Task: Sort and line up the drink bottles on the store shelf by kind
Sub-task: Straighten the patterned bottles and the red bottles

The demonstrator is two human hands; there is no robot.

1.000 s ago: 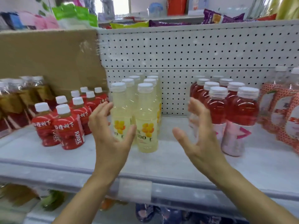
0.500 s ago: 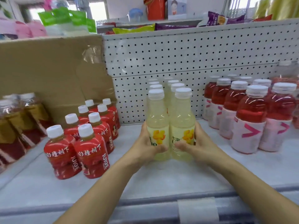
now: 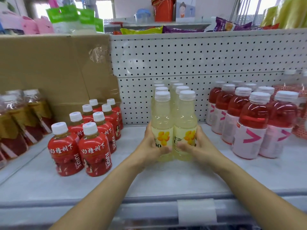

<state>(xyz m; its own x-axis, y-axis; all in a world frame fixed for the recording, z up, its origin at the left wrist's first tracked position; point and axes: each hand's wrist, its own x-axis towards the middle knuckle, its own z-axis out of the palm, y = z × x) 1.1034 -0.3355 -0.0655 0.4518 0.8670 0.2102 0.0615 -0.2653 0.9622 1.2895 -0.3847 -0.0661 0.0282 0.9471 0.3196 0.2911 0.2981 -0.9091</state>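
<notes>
**A:** What is carried on the shelf (image 3: 166,183), from the largest thing down?

**B:** A brown cardboard sheet (image 3: 49,68) is propped against the white pegboard back (image 3: 199,60) on the left. Four groups of bottles are stood in front of it. At the right, tall clear bottles (image 3: 253,123) filled with red drink are lined in two rows, each wrapped in a pale label with a pink chevron. In the middle, pale yellow bottles (image 3: 172,103) are set in two rows running back to the pegboard, filled with cloudy yellowish liquid and capped in translucent white. To the left, squat red juice bottles (image 3: 79,146) with white caps are grouped in two rows. At the far left, blurred bottles with gold and dark red wrapping (image 3: 15,123) are seen.

**A:** And where are the yellow ones held?

**B:** The front pair is enclosed from both sides. The left hand (image 3: 152,147) is clenched around the lower label of the front left bottle (image 3: 162,123), thumb laid across its front. The right hand (image 3: 195,145) is wrapped likewise around the front right bottle (image 3: 186,122). Both bottles are kept upright, touching each other, bases on the shelf.
</notes>
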